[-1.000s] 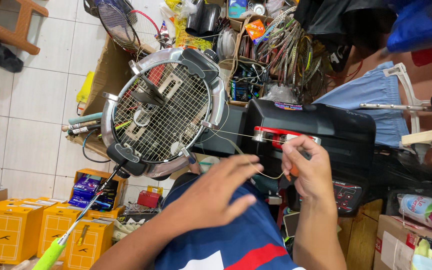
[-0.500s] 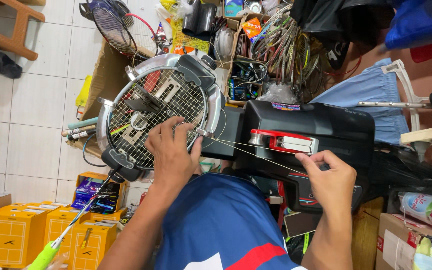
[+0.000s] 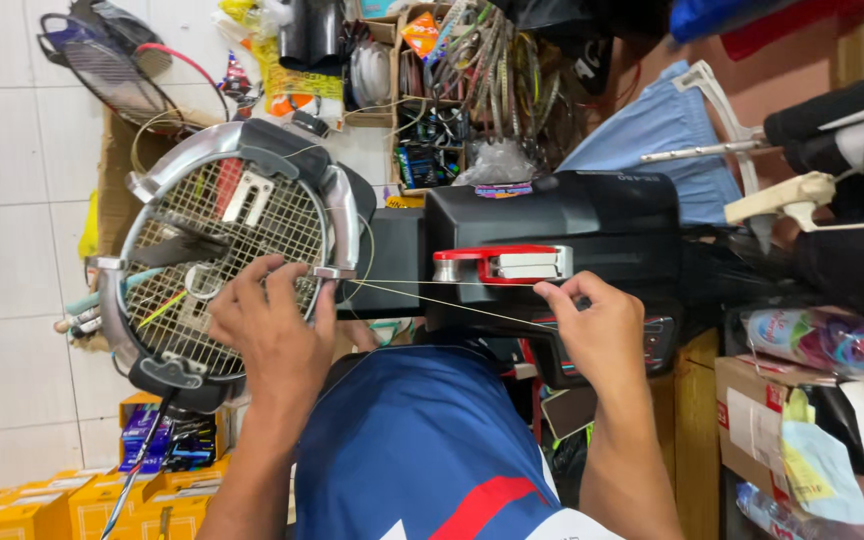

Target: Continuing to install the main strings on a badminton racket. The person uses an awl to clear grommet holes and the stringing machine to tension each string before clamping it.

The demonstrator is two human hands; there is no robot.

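A badminton racket is clamped flat in the silver round cradle of a black stringing machine. My left hand lies on the racket's string bed, with thumb and fingers pressing the rim at its right edge. A thin pale string runs from that rim to my right hand, which pinches its end just below the red and silver tension head. A second strand runs straight from the rim to that head.
Yellow boxes are stacked at the lower left. Other rackets lean at the top left on the tiled floor. Shelves of string and tools fill the top middle, and cardboard boxes with packets stand at the right.
My left hand has swung from mid-air onto the racket's strings and rim. My right hand has drawn the string away from the tension head, down and to the right.
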